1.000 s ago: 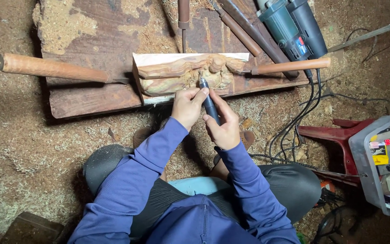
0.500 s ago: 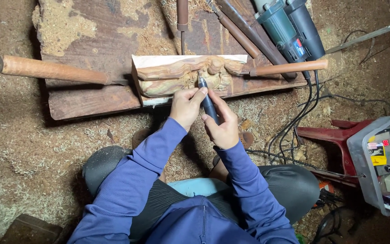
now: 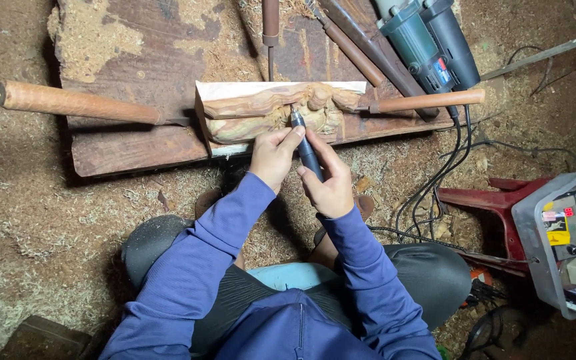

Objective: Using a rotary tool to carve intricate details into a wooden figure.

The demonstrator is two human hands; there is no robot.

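Rotary carving pen (image 3: 307, 148) — slim, dark, rigid, likely light. It is clamped in the right hand (image 3: 331, 181) along its barrel, tip on the carved wood block (image 3: 271, 113) lying on the plank (image 3: 135, 143). The left hand (image 3: 273, 157) closes fingers about the pen's front end, steadying it. Best held low on the barrel. Grey box (image 3: 561, 233), right edge — bears small yellow and red labels.

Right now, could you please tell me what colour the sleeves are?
Blue; the sleeves show best, and only, in the head view.
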